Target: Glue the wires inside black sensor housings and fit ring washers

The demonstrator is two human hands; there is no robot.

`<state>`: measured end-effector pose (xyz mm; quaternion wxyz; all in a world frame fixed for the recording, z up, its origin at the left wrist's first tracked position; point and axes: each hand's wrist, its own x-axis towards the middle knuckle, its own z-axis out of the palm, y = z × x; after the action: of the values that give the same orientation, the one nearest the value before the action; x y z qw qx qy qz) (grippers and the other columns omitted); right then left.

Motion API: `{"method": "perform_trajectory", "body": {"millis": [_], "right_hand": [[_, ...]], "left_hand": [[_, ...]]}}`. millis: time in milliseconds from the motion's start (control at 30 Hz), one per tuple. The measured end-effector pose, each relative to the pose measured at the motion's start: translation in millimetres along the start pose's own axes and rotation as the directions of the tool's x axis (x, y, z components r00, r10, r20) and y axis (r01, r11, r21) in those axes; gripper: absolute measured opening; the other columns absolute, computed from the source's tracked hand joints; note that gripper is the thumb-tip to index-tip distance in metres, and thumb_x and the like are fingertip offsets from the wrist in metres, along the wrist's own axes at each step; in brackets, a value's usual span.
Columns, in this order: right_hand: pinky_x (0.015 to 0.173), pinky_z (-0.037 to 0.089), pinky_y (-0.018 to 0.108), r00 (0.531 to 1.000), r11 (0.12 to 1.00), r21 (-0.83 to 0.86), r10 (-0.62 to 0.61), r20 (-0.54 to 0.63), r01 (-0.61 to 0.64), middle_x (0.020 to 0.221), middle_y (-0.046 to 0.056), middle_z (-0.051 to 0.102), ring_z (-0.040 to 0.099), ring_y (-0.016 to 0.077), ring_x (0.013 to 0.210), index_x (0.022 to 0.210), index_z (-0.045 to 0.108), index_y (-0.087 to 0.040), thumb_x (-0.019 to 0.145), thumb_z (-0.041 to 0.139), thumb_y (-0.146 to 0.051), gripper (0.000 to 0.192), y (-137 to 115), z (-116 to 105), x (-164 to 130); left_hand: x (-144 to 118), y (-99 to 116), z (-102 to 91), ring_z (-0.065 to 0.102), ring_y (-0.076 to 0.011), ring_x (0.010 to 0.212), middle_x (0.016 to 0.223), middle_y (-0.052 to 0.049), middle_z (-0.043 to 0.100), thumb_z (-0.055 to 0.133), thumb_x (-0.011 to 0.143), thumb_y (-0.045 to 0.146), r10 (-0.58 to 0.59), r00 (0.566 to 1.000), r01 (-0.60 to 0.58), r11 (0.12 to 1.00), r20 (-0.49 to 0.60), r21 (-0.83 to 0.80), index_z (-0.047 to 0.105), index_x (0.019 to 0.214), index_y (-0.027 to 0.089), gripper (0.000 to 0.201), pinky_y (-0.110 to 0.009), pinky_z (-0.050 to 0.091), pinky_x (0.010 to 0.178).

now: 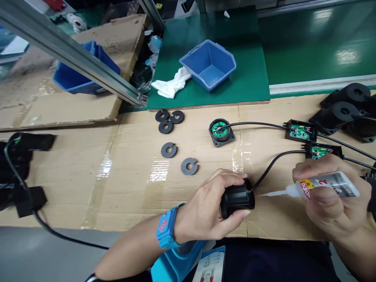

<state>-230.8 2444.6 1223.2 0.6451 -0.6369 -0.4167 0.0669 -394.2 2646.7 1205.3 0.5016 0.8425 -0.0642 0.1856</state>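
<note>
My left hand (210, 205), with a blue wrist strap (167, 228), is closed around a black cylindrical housing (238, 199) lying on its side. A black cable runs from the housing's right end to a small box with a green circuit board (321, 152). In my right hand (337, 203) is a glue bottle (326, 185), tilted sideways. Its long thin nozzle points left, with the tip close to the housing's open end; whether they touch I cannot tell. Farther back stands a round black part with a green board (221, 132), wired to another board box (301, 130).
Several slotted black washers (189, 166) lie left of centre on the cardboard (135, 203). A blue bin (209, 66) and a white glove (172, 83) sit on the green mat. Black housings (343, 111) crowd the right edge; black cabled parts (28, 172) lie far left. A metal post (70, 51) slants across.
</note>
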Motion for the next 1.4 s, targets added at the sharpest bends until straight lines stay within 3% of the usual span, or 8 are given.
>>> {"method": "perform_trajectory", "body": {"millis": [267,600,1100,1400], "right_hand": [[0.051,0.050,0.032,0.991,0.994,-0.050,-0.091,0.093,0.096,0.084,0.005,0.067,0.065,0.0189,0.070,0.109,0.071,-0.019,0.096,0.069,-0.025,0.015,-4.7,0.6,3.5],[0.041,0.045,0.035,0.993,0.998,-0.058,0.011,0.116,-0.005,0.076,0.005,0.068,0.062,0.0220,0.058,0.112,0.072,-0.030,0.096,0.066,-0.034,0.017,-9.5,1.4,3.7],[0.042,0.045,0.036,0.990,0.996,-0.083,-0.018,0.140,0.029,0.075,0.005,0.067,0.061,0.0209,0.058,0.110,0.070,-0.027,0.097,0.064,-0.030,0.015,-12.4,2.0,5.4],[0.039,0.045,0.035,0.993,0.993,-0.113,-0.024,0.115,0.037,0.073,0.004,0.067,0.062,0.0206,0.055,0.107,0.072,-0.029,0.096,0.067,-0.034,0.013,-15.7,5.8,11.4]], "left_hand": [[0.9,0.2,1.5,0.069,-0.0255,0.119,0.122,-0.017,0.069,0.080,0.083,0.023,0.035,0.999,-0.035,0.999,-0.007,-0.024,0.046,0.128,0.018,0.056,-0.040,0.057,0.101],[1.2,0.9,1.9,0.069,-0.0277,0.118,0.125,-0.016,0.069,0.081,0.082,0.023,0.011,1.000,-0.012,0.999,-0.008,-0.053,0.046,0.129,0.022,0.058,-0.045,0.059,0.098],[1.8,0.2,1.4,0.069,-0.0281,0.118,0.124,-0.017,0.069,0.082,0.081,0.022,0.022,1.000,-0.022,0.998,-0.007,-0.055,0.047,0.129,0.021,0.060,-0.045,0.059,0.098],[-1.8,0.5,2.0,0.068,-0.0279,0.120,0.127,-0.014,0.067,0.082,0.081,0.022,-0.070,0.998,0.071,0.984,0.010,-0.161,0.046,0.132,0.024,0.063,-0.044,0.058,0.101]]}}
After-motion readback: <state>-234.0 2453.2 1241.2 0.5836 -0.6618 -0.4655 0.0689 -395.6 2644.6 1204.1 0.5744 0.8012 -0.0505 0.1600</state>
